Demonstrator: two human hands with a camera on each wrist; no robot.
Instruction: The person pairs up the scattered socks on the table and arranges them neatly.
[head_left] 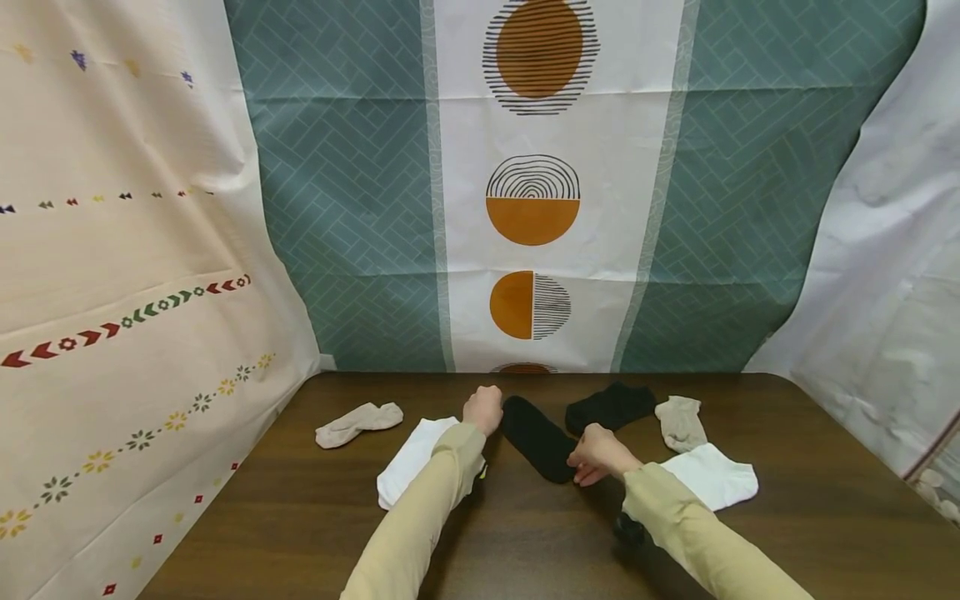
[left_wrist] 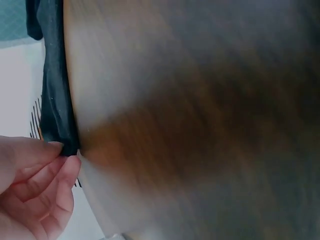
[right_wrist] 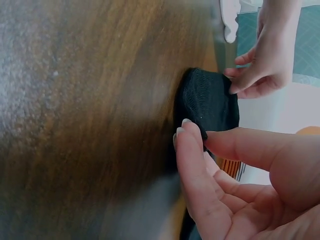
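A black sock (head_left: 537, 437) lies slantwise on the table between the two hands. My left hand (head_left: 483, 408) is at its far left end; the left wrist view shows thumb and fingertips pinching the edge of the dark cloth (left_wrist: 56, 100). My right hand (head_left: 602, 454) is at the near right end, and in the right wrist view its thumb and fingers pinch the ribbed black fabric (right_wrist: 207, 97). A second black sock (head_left: 611, 406) rests just behind the right hand. Beside the left forearm is a white sock (head_left: 416, 457).
A beige sock (head_left: 360, 423) lies at the left of the brown table (head_left: 525, 550). On the right are another beige sock (head_left: 681, 422) and another white sock (head_left: 714, 477), the latter partly behind the right sleeve. Patterned cloth (head_left: 532, 208) hangs at the table's back edge.
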